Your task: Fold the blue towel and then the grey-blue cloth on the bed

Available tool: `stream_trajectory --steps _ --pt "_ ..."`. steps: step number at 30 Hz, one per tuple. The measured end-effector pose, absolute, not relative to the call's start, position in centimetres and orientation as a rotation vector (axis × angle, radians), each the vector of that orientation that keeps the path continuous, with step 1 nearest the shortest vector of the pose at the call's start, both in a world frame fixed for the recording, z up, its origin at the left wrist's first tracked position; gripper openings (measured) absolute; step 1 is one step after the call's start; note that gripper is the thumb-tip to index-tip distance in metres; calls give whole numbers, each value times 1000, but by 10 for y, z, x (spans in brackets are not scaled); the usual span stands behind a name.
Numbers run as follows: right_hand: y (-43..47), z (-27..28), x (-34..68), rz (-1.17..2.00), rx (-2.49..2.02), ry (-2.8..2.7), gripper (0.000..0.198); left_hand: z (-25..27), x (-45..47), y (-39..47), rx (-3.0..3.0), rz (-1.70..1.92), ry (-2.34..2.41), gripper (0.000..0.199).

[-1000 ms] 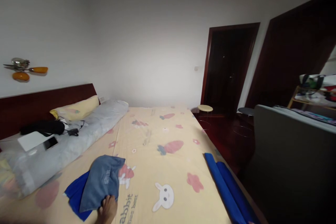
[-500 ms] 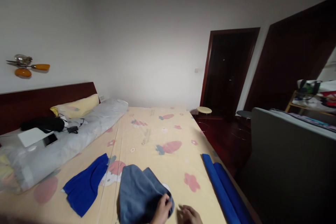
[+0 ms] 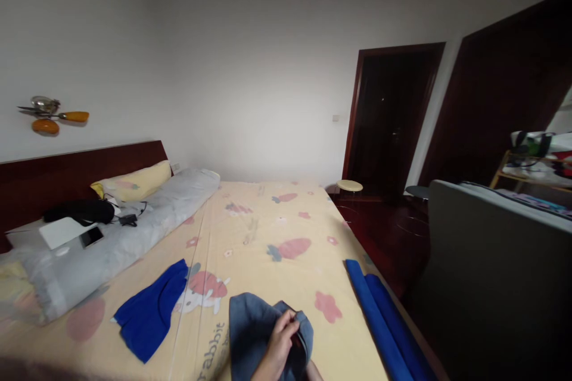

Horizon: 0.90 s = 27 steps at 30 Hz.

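Grey-blue cloth (image 3: 250,330) at the near edge of the bed (image 3: 268,232), left hand (image 3: 279,345) pinching its bunched fold, right hand (image 3: 313,372) barely in view, grip unclear, blue cloth (image 3: 149,309) left, rolled blue fabric (image 3: 379,321) right, cartoon-print yellow sheet, grey bolster (image 3: 120,238), white walls, dark doorway (image 3: 388,119).

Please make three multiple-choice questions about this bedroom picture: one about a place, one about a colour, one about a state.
1. Where does the bright blue cloth lie?
A. on the bed
B. on the stool
C. on the floor

2. What colour is the garment in the person's left hand?
A. red
B. grey-blue
C. white

3. How are the two blue rolls at the bed's edge?
A. unrolled flat
B. side by side
C. standing upright

Answers: 1 A, it rests on the yellow sheet; 2 B, dull blue fabric; 3 B, they lie parallel, touching.
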State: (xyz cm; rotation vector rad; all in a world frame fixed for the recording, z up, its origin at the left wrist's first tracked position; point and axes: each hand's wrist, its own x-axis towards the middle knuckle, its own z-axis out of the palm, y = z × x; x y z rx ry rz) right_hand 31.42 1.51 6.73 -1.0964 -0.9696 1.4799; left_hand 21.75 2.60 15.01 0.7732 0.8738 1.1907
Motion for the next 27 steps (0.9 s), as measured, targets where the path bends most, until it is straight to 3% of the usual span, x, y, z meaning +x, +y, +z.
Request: stream_trajectory --steps 5,8,12,17,27 --pt "17 93 328 1421 -1239 -581 49 149 203 31 696 1267 1035 53" --pt "18 117 344 1297 -1174 -815 47 142 202 31 862 1214 1086 45" --pt "14 133 348 1166 -1176 -1146 42 133 213 27 1022 1114 1081 50" --pt "9 121 346 1090 -1280 -1163 36 113 218 27 1043 1052 1131 63" --pt "14 81 417 1124 -1492 -624 50 61 128 30 641 1175 1418 66"
